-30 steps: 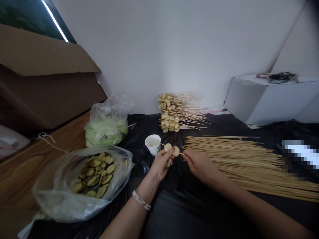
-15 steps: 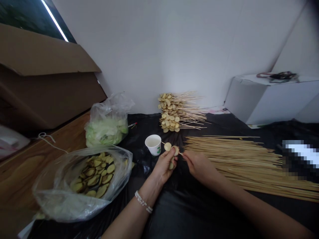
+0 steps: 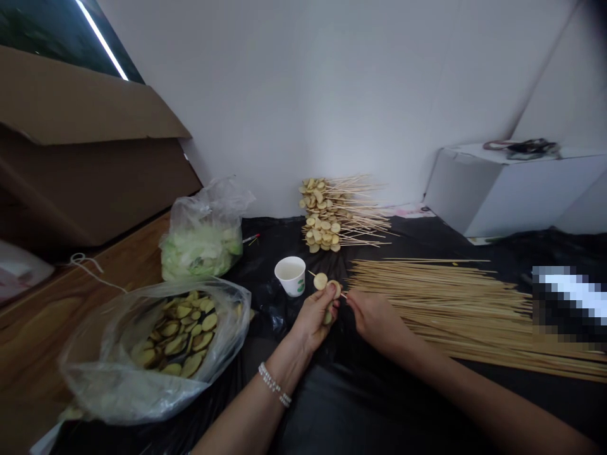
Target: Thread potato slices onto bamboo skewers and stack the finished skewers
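Note:
My left hand (image 3: 315, 315) is closed around potato slices (image 3: 321, 281); its thumb presses one against the fingers, and another slice shows below in the palm. A thin wooden skewer (image 3: 344, 295) runs through the slices, its tip poking out at the upper left. Pinched on the skewer's other end is my right hand (image 3: 377, 319). Just left of the slices stands a white paper cup (image 3: 290, 276). Many bare skewers (image 3: 441, 303) lie in a spread pile beside my right hand. Behind, loaded potato skewers (image 3: 325, 215) are stacked with their sticks pointing right.
An open clear plastic bag (image 3: 222, 363) of potato slices sits at the left. Behind it stands a bag of pale green vegetable pieces (image 3: 202, 246). A cardboard box (image 3: 90, 170) fills the far left, and a white box (image 3: 512, 189) stands at the back right.
Along the skewer, the slices sit slightly farther from the tip, with a bit more of the stick showing. Both hands keep their grip; the view has shifted slightly.

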### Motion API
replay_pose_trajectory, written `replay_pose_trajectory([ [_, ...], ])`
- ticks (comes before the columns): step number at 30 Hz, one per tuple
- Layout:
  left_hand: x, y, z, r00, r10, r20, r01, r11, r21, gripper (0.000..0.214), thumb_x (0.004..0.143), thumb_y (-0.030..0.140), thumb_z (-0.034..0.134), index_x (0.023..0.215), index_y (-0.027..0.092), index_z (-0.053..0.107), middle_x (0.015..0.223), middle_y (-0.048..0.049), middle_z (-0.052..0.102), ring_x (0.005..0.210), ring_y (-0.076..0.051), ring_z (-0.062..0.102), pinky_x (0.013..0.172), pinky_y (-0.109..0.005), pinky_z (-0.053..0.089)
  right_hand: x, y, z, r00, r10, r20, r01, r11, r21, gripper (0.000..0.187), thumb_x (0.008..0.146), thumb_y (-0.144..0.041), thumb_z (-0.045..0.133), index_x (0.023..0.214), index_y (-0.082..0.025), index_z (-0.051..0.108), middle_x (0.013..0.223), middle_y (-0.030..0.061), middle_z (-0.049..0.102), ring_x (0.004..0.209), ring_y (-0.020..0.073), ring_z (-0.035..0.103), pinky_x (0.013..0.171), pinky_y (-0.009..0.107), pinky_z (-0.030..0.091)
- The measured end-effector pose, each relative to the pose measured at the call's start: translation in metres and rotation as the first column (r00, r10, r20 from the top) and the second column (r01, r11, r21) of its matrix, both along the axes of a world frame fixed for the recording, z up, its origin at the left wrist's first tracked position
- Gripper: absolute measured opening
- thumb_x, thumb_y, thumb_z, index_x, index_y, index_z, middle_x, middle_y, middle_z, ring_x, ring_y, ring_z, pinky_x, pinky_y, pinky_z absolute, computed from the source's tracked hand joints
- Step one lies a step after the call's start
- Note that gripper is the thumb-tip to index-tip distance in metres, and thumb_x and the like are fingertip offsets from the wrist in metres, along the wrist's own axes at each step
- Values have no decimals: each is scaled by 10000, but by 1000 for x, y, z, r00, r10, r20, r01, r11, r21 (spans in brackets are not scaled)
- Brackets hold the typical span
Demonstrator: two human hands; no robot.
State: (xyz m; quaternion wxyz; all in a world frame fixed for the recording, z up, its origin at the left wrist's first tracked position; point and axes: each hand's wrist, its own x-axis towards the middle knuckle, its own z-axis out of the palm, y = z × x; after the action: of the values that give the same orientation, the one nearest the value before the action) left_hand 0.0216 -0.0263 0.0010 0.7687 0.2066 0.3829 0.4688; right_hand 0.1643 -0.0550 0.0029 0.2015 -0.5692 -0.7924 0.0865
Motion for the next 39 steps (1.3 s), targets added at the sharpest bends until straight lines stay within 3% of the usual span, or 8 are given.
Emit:
replay_pose_trajectory([
  [6,1,-1,0,1000,9,-1,-9,1000,-5,227,649,202,804,783,87,661,679,-2,588,482,-4,502,361,-57,362,-3,-5,4,998,-20,51,20,1000,10,236,910,-124,367,893,-154,600,783,84,679,666,169,605,581,276,291],
  [12,3,-2,-2,998,20,-57,-18,999,27,247,626,205,819,787,85,675,668,-6,603,470,-4,502,373,-64,376,-2,2,4,994,27,-108,-30,999,-33,254,906,-125,382,776,-158,598,745,51,673,666,143,587,610,245,326],
  [16,4,-1,-1,998,18,-56,-16,999,39,269,629,228,818,801,82,671,690,-17,609,478,-5,506,377,-67,381,1,5,2,994,35,-101,-34,999,11,261,914,-138,366,813,-159,605,776,61,677,687,150,590,618,254,326],
  [22,-6,5,6,986,147,-74,-146,989,22,254,683,286,779,809,104,653,714,-18,610,472,-7,501,358,-63,362,5,3,5,997,18,-74,-16,1000,22,273,935,-181,355,799,-168,592,764,61,666,681,152,583,625,259,324],
  [25,-12,8,8,979,195,-68,-192,980,48,209,688,225,776,807,102,655,727,-15,612,475,-2,495,353,-58,350,4,1,6,998,24,-55,-23,1000,13,279,935,-191,352,779,-175,583,757,56,658,690,157,577,631,261,321],
  [28,-13,10,7,986,155,-68,-150,987,64,189,679,189,779,788,84,666,695,-12,597,477,0,484,357,-55,346,5,1,7,996,28,-83,-29,999,-16,261,919,-183,363,786,-174,586,762,54,653,697,161,570,634,262,325],
  [33,-12,9,5,988,129,-81,-123,989,77,210,666,202,789,802,77,689,694,-13,599,480,2,480,360,-55,343,11,8,14,959,68,-275,-119,978,-173,245,882,-160,400,715,-178,579,684,14,619,667,143,554,617,238,343],
  [39,-11,8,4,984,127,-122,-116,989,96,234,630,220,812,769,72,695,666,-10,600,467,3,479,362,-61,341,9,5,12,989,44,-140,-57,994,-88,222,877,-146,397,758,-166,583,738,47,635,679,157,547,623,260,320],
])
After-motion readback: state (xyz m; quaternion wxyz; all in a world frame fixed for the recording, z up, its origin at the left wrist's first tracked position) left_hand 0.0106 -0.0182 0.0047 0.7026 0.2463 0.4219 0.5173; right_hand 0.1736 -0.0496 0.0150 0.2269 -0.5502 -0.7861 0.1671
